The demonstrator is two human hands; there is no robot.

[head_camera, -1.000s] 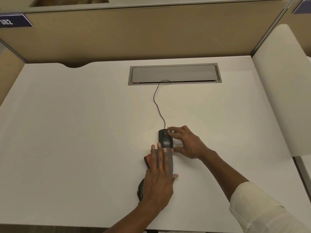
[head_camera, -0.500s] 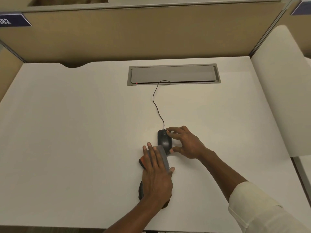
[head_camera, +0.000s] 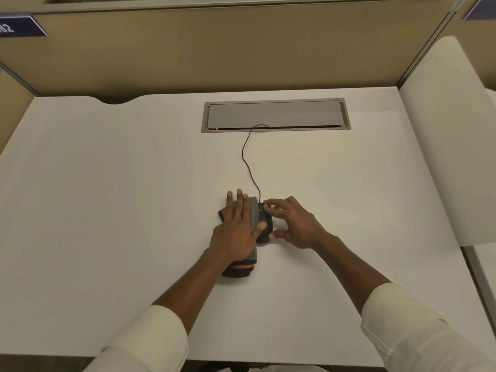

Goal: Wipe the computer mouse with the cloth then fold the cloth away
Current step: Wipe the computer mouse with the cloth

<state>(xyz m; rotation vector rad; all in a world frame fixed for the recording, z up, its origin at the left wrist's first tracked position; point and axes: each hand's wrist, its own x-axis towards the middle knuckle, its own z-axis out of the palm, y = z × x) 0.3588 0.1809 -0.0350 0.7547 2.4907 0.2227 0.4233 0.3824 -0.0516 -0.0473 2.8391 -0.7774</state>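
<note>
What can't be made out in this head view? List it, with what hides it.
- Cloth: mostly under the left hand; its full shape and folds are hidden.
- Mouse: left side covered by cloth, right side by the right hand; contact there unclear.
- Cable: its end disappears into the desk hatch.
- Label: cut by the left edge, number incomplete.

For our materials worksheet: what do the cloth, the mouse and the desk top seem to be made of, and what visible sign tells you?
Cloth: soft woven fabric, grey with orange and black edges; it lies in folded layers.
Mouse: probably hard plastic, black, matte; smooth moulded shape.
Desk top: likely laminate, white, smooth, faint sheen; uncertain.
</note>
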